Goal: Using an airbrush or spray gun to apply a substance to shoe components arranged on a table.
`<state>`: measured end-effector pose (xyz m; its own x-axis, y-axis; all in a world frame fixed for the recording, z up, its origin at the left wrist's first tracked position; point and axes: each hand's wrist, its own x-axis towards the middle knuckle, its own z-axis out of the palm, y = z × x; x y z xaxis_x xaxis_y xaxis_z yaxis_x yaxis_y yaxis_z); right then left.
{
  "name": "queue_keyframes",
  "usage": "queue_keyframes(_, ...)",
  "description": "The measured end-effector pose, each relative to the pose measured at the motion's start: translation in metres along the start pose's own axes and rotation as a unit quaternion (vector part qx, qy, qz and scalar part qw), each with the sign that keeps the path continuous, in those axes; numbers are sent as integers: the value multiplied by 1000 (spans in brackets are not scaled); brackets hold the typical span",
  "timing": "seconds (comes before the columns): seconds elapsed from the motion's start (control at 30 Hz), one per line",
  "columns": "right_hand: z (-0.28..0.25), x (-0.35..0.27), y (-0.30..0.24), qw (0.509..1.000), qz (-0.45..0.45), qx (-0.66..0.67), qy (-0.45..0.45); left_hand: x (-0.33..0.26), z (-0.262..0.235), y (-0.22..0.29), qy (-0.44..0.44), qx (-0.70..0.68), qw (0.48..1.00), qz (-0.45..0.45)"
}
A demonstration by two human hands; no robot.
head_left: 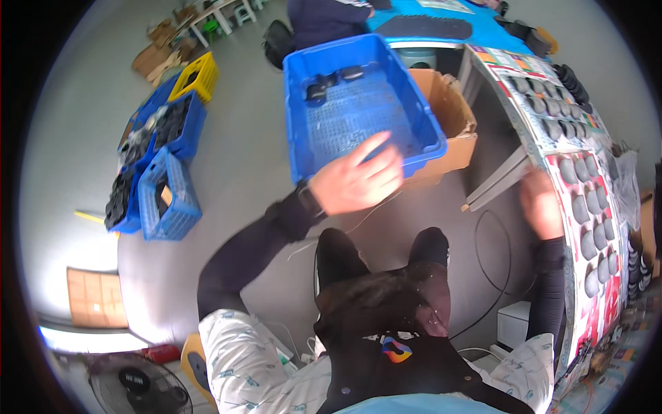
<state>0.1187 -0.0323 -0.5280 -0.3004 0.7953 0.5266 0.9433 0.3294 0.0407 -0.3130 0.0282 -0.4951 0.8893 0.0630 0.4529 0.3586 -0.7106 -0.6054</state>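
My left hand [361,178] is over the near edge of a large blue plastic crate [295,131], its fingers apart and nothing seen in them. A few small black pieces [334,80] lie at the far end of that crate. My right hand [542,204], smeared by motion, is beside the edge of the long table [502,81] on my right; its fingers cannot be made out. Rows of grey rounded pieces [587,207] lie on the printed sheets covering this table, close to my right hand.
A cardboard box [455,121] stands beside and below the crate. To the left, several blue crates [169,196] and a yellow crate [195,77] are on the floor. A person [324,24] is at a blue-covered table [386,15]. A black cable [509,269] loops over the floor; a fan [138,386] stands lower left.
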Motion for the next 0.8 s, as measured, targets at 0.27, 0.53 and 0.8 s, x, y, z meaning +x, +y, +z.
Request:
queue_keyframes(0.27,-107,80,-140,914,-36,331,231,78,-39,-6,76,65,988,121)
queue_keyframes(0.53,-106,76,-244,928,-163,326,80,76,-103,23,-77,42,977,192)
queue_keyframes(0.8,-109,59,-260,933,-197,291,71,76,-109,38,-18,-24,986,163)
